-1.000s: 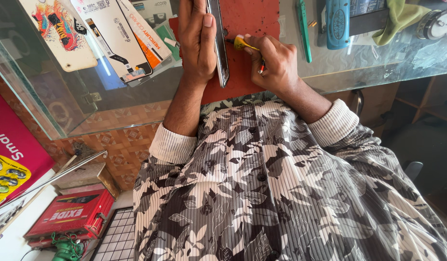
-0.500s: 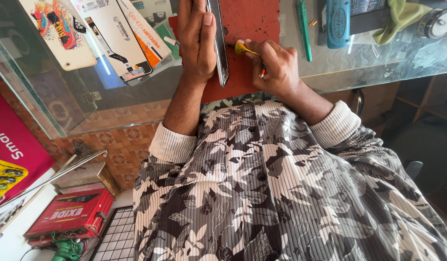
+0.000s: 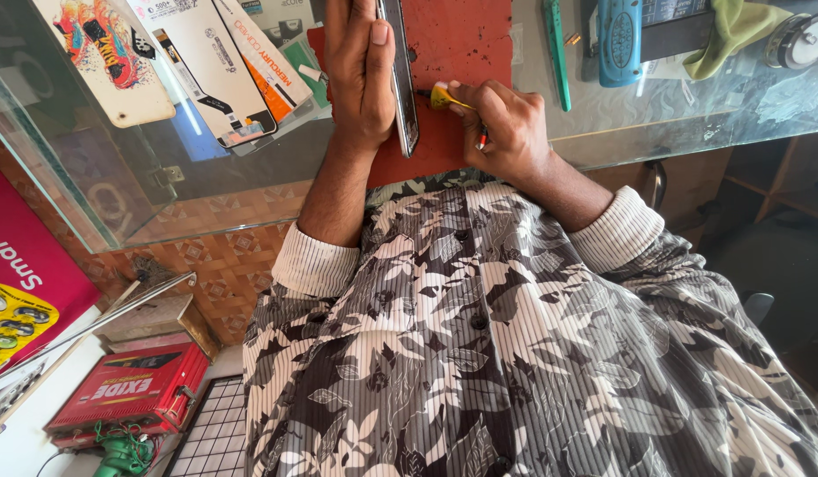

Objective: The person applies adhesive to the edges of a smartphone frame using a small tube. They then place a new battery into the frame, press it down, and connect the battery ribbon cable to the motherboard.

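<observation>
Smartphone (image 3: 400,75) stands on its long edge over the red work mat (image 3: 453,44), at the near middle of the glass counter (image 3: 692,124), its thin dark side facing up at me. My left hand (image 3: 360,75) holds it upright, palm flat against its left face, thumb (image 3: 376,66) laid along the top edge, fingers closed around the body. My right hand (image 3: 506,128) sits just to the right of the phone, fingers curled tight around a yellow-handled tool (image 3: 444,95); its dark tip touches the phone's right side. A red-tipped part (image 3: 482,137) shows between my right fingers; I cannot tell what it is. Far right on the counter lie a green slim tool (image 3: 556,53), a blue case-like object (image 3: 619,40) and a green cloth (image 3: 736,26). Flat packaged phone covers (image 3: 205,71) lie under the glass to the left.
</observation>
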